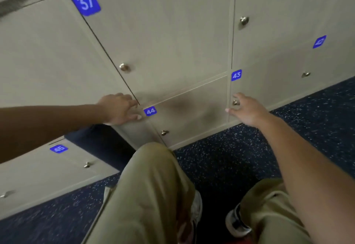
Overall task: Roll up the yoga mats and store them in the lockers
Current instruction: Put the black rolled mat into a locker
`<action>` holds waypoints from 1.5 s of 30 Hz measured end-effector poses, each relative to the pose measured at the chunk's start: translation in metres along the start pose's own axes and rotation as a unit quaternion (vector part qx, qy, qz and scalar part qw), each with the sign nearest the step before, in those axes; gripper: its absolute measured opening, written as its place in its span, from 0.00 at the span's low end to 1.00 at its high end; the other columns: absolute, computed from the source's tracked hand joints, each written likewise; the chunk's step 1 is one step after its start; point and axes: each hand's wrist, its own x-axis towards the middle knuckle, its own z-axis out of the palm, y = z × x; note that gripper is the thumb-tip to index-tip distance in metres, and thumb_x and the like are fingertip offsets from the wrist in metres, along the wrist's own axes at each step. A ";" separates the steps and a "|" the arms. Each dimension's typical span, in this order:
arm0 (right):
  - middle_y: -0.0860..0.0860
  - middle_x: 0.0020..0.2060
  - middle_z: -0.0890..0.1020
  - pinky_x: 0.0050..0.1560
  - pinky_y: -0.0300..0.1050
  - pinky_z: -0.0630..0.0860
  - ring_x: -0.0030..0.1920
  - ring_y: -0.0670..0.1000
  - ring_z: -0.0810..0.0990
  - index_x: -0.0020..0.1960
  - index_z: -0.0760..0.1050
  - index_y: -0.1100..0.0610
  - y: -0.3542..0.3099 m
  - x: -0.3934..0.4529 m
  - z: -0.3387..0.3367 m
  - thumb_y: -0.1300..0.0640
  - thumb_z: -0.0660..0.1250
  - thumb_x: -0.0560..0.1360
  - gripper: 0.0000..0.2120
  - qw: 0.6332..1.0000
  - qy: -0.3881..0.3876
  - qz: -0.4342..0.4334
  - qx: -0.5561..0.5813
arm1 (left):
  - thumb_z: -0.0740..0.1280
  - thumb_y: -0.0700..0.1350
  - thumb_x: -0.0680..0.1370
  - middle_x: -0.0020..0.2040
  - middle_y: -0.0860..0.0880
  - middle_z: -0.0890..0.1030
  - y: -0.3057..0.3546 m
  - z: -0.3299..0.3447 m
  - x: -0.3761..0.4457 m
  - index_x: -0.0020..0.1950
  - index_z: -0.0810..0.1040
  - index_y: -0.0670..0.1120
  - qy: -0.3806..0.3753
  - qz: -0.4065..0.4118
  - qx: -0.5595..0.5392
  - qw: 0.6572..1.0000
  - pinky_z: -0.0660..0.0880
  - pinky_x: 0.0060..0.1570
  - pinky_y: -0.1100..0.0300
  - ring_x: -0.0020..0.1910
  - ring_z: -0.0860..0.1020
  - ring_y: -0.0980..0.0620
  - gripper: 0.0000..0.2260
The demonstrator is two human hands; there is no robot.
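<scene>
Pressing our flat left hand (119, 109) on locker door 44 (188, 113), our right hand (247, 109) reaches its knob (235, 102), fingers spread.

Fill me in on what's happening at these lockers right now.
A person crouches on the dark speckled floor before a wall of beige lockers. The left hand rests on the top edge of an open door by label 44, beside a dark opening. The right hand reaches, fingers spread, at the knob below label 43. No yoga mat is visible.
</scene>
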 end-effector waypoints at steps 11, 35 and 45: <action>0.58 0.74 0.71 0.70 0.57 0.69 0.72 0.61 0.72 0.80 0.60 0.53 -0.018 0.009 0.026 0.46 0.68 0.80 0.33 0.999 -0.031 -0.016 -0.006 | 0.61 0.74 0.74 0.74 0.46 0.68 -0.046 0.069 -0.054 0.77 0.64 0.55 -0.025 -0.215 -0.174 0.961 0.69 0.64 0.38 0.71 0.67 0.38 0.37; 0.57 0.74 0.70 0.70 0.57 0.70 0.71 0.60 0.72 0.80 0.60 0.51 -0.016 0.006 0.032 0.45 0.68 0.80 0.32 0.998 -0.055 -0.003 0.008 | 0.64 0.77 0.60 0.61 0.51 0.72 -0.029 0.048 -0.057 0.69 0.68 0.60 0.060 -0.117 -0.312 0.941 0.73 0.61 0.49 0.60 0.75 0.46 0.41; 0.57 0.77 0.67 0.75 0.58 0.66 0.75 0.60 0.69 0.82 0.57 0.54 0.015 0.017 0.021 0.47 0.67 0.81 0.34 0.997 -0.075 0.025 0.018 | 0.68 0.73 0.63 0.62 0.55 0.74 0.062 -0.054 0.019 0.72 0.73 0.63 0.128 0.053 -0.302 0.943 0.73 0.61 0.55 0.59 0.75 0.53 0.38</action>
